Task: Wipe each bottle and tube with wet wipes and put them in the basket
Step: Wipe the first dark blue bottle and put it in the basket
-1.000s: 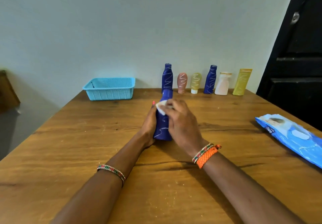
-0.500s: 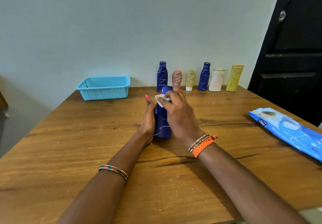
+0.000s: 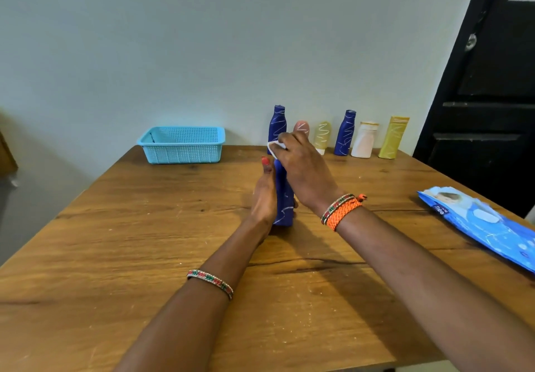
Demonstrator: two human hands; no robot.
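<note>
A dark blue bottle (image 3: 284, 206) with white scribbles stands upright mid-table. My left hand (image 3: 264, 195) grips its lower body from the left. My right hand (image 3: 304, 169) covers its top and pinches a white wet wipe (image 3: 273, 148) against the neck. Along the wall stand another blue bottle (image 3: 277, 124), a pink bottle (image 3: 302, 127) partly hidden by my right hand, a pale yellow tube (image 3: 322, 137), a third blue bottle (image 3: 345, 132), a white bottle (image 3: 364, 143) and a yellow tube (image 3: 393, 137). A light blue basket (image 3: 182, 145) sits at the back left.
A blue wet-wipe pack (image 3: 483, 224) lies near the right edge of the wooden table (image 3: 144, 241). A black door (image 3: 492, 96) stands behind on the right. The wall runs right behind the row of bottles.
My right hand with the wipe has slid up the bottle from the shoulder to the neck and top. My left hand keeps its hold on the bottle. The camera has shifted a little.
</note>
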